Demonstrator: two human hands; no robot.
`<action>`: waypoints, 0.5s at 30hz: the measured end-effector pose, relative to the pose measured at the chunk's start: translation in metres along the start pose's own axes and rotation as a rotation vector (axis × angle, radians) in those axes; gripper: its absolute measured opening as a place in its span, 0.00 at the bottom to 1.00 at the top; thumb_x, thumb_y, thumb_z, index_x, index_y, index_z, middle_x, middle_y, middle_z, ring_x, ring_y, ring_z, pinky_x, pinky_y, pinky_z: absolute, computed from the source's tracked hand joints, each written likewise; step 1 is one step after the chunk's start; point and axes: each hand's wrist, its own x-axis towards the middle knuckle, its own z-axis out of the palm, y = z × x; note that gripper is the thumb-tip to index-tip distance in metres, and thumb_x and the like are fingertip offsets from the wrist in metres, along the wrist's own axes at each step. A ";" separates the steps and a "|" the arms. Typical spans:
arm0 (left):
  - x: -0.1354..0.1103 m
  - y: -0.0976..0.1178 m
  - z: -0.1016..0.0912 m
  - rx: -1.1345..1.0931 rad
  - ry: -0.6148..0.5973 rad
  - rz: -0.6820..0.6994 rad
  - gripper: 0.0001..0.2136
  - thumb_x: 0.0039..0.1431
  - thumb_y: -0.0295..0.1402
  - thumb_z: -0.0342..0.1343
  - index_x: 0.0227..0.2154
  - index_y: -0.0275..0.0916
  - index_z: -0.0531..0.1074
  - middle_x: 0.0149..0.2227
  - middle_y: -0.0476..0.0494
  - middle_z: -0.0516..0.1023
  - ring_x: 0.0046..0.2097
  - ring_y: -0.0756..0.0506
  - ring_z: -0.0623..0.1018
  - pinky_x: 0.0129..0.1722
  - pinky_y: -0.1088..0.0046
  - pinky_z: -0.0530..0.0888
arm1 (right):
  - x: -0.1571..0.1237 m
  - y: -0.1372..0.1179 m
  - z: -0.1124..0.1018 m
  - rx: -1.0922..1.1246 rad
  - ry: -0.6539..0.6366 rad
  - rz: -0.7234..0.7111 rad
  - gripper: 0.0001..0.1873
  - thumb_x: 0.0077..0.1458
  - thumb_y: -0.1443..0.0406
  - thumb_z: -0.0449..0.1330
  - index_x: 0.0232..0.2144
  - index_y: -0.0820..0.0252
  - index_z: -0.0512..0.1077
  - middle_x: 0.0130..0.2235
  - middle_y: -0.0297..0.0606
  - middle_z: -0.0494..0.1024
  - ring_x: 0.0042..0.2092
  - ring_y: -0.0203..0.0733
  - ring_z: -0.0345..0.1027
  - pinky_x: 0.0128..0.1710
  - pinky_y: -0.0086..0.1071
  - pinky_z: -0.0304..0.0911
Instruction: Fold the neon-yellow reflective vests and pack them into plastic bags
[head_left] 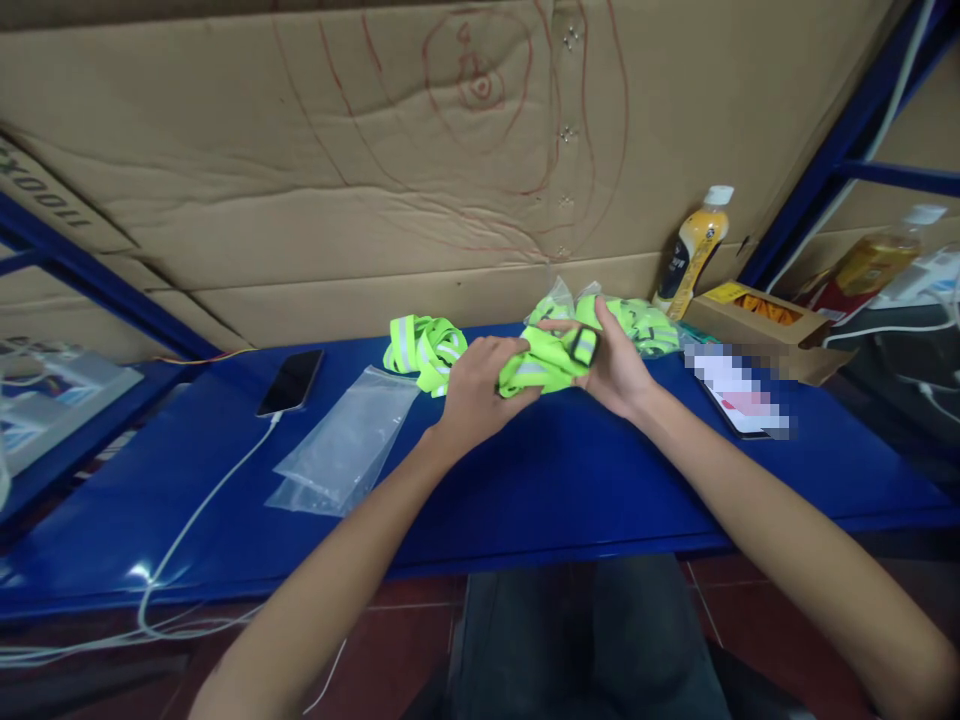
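Note:
Both my hands grip one folded neon-yellow reflective strap (546,360) just above the blue table (525,480). My left hand (476,385) is closed on its left end, and my right hand (615,365) is wrapped around the right end near a black buckle. A second bundle of the same yellow strap (421,347) lies to the left of my hands. Behind my right hand sits a pile of more straps in clear bags (637,322). Flat clear plastic bags (346,445) lie on the table left of my left hand.
A black phone (291,382) with a white cable (202,510) lies at the left. At the right are another phone (739,398), an open cardboard box (757,318), an orange-drink bottle (691,255) and a second bottle (870,262). Cardboard (420,160) backs the table.

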 end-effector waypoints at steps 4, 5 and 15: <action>0.012 -0.001 -0.004 -0.313 0.157 -0.271 0.09 0.64 0.38 0.61 0.35 0.42 0.67 0.31 0.52 0.70 0.34 0.48 0.68 0.37 0.70 0.67 | -0.006 -0.004 -0.006 -0.631 0.047 -0.547 0.44 0.62 0.37 0.64 0.71 0.52 0.66 0.71 0.47 0.69 0.68 0.58 0.69 0.69 0.52 0.67; 0.014 -0.001 -0.003 -0.370 0.189 -0.302 0.11 0.64 0.38 0.61 0.32 0.42 0.64 0.29 0.53 0.65 0.33 0.48 0.65 0.36 0.71 0.65 | -0.008 -0.004 -0.006 -0.810 0.032 -0.674 0.48 0.61 0.40 0.67 0.74 0.52 0.60 0.75 0.48 0.62 0.74 0.60 0.61 0.74 0.55 0.59; 0.015 0.012 0.001 -0.558 0.049 -0.389 0.15 0.66 0.39 0.59 0.30 0.42 0.59 0.29 0.53 0.58 0.32 0.49 0.59 0.34 0.70 0.61 | -0.005 0.009 0.001 -1.247 -0.051 -0.866 0.35 0.69 0.45 0.61 0.68 0.57 0.66 0.63 0.51 0.77 0.73 0.62 0.60 0.77 0.64 0.46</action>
